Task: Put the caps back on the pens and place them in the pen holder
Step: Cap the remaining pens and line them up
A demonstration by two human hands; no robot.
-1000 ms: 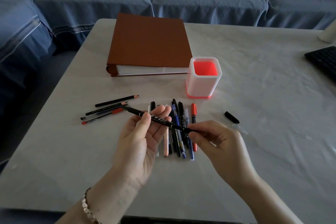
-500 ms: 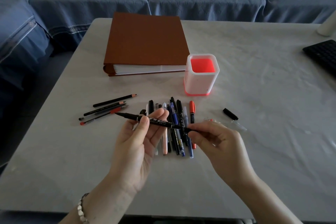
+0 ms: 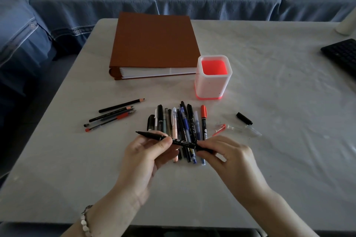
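A black marker pen (image 3: 183, 143) lies crosswise in the air between both hands, its bare tip pointing left. My left hand (image 3: 148, 155) pinches its left half with thumb and fingers. My right hand (image 3: 229, 157) pinches its right end. Under them a row of several pens (image 3: 183, 121) lies on the white table (image 3: 269, 102). The white pen holder (image 3: 212, 79) with a red inside stands behind the row. Loose caps lie to the right: a black cap (image 3: 244, 118), a red cap (image 3: 220, 128) and a clear cap (image 3: 248, 129).
Pencils and a red-grip pen (image 3: 113, 116) lie to the left of the row. A thick brown binder (image 3: 154, 46) sits behind, beside the holder. A black keyboard (image 3: 342, 54) is at the right edge. A blue sofa runs along the far side.
Both hands with the black marker have drawn a little nearer to me and lower over the row of pens. The grips look the same.
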